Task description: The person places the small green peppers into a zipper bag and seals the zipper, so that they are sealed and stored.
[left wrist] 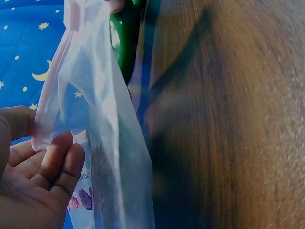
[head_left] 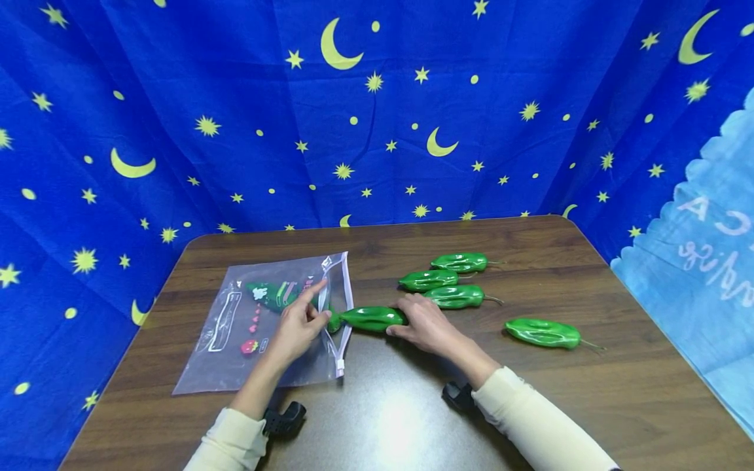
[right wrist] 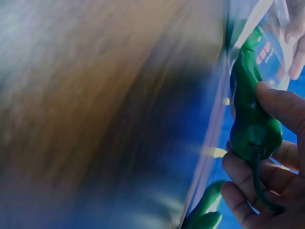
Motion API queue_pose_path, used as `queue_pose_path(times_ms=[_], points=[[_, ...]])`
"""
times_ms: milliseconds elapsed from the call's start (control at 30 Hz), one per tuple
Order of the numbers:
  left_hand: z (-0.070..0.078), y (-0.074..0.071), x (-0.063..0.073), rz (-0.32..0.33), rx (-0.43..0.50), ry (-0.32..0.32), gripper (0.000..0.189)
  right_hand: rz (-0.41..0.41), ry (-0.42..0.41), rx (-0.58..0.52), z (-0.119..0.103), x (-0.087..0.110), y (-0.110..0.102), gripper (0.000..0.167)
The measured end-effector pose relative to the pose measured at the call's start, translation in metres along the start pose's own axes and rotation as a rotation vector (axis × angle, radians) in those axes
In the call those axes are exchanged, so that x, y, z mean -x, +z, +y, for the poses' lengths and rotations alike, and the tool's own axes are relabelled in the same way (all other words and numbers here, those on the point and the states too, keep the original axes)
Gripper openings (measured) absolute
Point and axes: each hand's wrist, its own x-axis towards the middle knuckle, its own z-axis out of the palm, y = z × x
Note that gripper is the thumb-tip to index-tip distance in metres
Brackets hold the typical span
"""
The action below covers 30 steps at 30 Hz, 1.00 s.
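One glossy green pepper (head_left: 371, 319), lobed and tapering, its thin stem (right wrist: 256, 176) curved, sits between my right hand's (head_left: 429, 322) pinching thumb and fingers; my left hand (head_left: 296, 332) pinches the clear bag's (head_left: 235, 373) edge.

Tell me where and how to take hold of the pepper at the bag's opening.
Take the pepper by its broad stem end, coming from the right and clasping across its width. Its narrow tip points left toward the bag, so that end is probably best left free; the curved stem looks too thin to hold.
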Motion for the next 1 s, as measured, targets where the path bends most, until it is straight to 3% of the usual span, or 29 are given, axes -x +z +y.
queue_pose_path(times_ms=[200, 1000], points=[[0.000, 0.000, 0.000, -0.002, -0.004, 0.003, 0.062, 0.009, -0.042, 0.022, -0.004, -0.005, 0.005, 0.041], [0.000, -0.003, 0.002, 0.017, -0.005, 0.007, 0.063, -0.034, -0.036, 0.040, -0.024, -0.030, 0.018, 0.043]])
